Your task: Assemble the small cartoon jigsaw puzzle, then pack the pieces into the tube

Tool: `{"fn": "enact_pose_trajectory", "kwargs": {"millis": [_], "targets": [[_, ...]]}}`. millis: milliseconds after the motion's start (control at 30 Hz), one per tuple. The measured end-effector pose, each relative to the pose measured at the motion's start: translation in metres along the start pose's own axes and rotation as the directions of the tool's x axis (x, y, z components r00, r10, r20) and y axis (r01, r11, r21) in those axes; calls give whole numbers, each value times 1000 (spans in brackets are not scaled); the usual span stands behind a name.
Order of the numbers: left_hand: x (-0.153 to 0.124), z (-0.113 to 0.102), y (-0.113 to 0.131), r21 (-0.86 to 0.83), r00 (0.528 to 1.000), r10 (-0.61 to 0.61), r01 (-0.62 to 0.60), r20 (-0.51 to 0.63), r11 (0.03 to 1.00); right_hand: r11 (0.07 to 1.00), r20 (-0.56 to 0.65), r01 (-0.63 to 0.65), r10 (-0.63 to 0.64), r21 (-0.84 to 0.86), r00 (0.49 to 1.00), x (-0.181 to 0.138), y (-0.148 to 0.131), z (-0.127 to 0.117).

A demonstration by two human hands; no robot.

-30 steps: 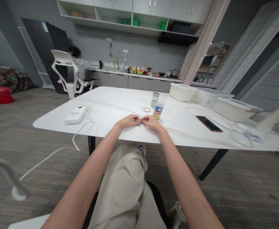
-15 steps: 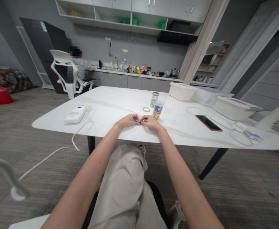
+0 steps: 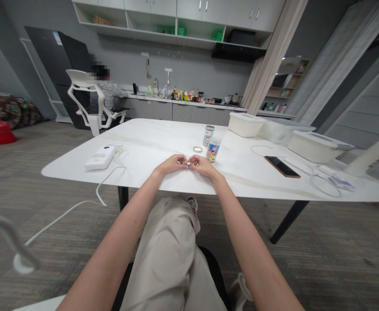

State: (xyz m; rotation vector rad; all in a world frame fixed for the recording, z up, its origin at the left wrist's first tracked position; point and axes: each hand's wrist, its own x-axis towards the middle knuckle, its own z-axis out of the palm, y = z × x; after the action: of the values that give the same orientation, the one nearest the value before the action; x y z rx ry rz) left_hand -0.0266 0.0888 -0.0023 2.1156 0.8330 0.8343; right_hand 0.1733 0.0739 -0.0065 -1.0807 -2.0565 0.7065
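My left hand (image 3: pixel 173 163) and my right hand (image 3: pixel 202 165) meet over the near edge of the white table (image 3: pixel 137 149), fingers pinched. Between their fingertips is a small multicoloured piece (image 3: pixel 188 164) with blue, white and yellow parts; it looks like a wrapped sweet, but most of it is hidden. Just beyond my right hand stands a clear cup with a cartoon print (image 3: pixel 213 150). A similar printed can with a silvery top (image 3: pixel 208 135) is behind it. A round lid (image 3: pixel 197 149) lies flat to the left of the cup.
On the left lies a white device (image 3: pixel 100 158) with a cable hanging off the table. To the right are a phone (image 3: pixel 282 166), cables and several white storage boxes (image 3: pixel 246 124). A person (image 3: pixel 106 93) sits at the far counter, by a white chair (image 3: pixel 85 101).
The fingertips have drawn slightly apart, and more of the multicoloured piece, including a white part, shows between them. The view has shifted a little.
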Motion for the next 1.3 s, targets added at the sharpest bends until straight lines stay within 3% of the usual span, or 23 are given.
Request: {"fn": "enact_pose_trajectory", "kwargs": {"millis": [300, 433, 567, 700, 900, 1067, 1133, 1233, 1300], "targets": [[1, -1, -5, -29, 995, -41, 39, -89, 999, 984, -213, -7, -32, -179, 977, 0, -18, -9], [1, -1, -8, -15, 994, -55, 54, -91, 998, 955, -418, -11, -119, -298, 901, 9, -36, -54], [0, -1, -8, 11, 993, -46, 48, -106, 999, 907, -595, -257, 8, -334, 804, 22, -36, -110], [0, -1, -7, 14, 992, -54, 56, -116, 998, 849, -491, -362, 144, -386, 859, 35, -27, -137], [0, -1, -7, 31, 992, -60, 64, -113, 997, 851, -334, -318, 182, -418, 925, 47, -26, -139], [1, -1, -12, 6, 990, -67, 68, -125, 998, 835, -294, -330, 213, -441, 932, 46, -34, -140], [1, 0, -13, -27, 988, -70, 67, -141, 997, 829, -358, -308, 141, -468, 923, 44, -41, -135], [2, 1, -15, -85, 986, -72, 59, -154, 995, 840, -457, -198, -66, -506, 887, 39, -55, -109], [3, 1, -15, -105, 986, -70, 55, -151, 993, 865, -336, -34, -157, -500, 928, 34, -61, -80]]}}
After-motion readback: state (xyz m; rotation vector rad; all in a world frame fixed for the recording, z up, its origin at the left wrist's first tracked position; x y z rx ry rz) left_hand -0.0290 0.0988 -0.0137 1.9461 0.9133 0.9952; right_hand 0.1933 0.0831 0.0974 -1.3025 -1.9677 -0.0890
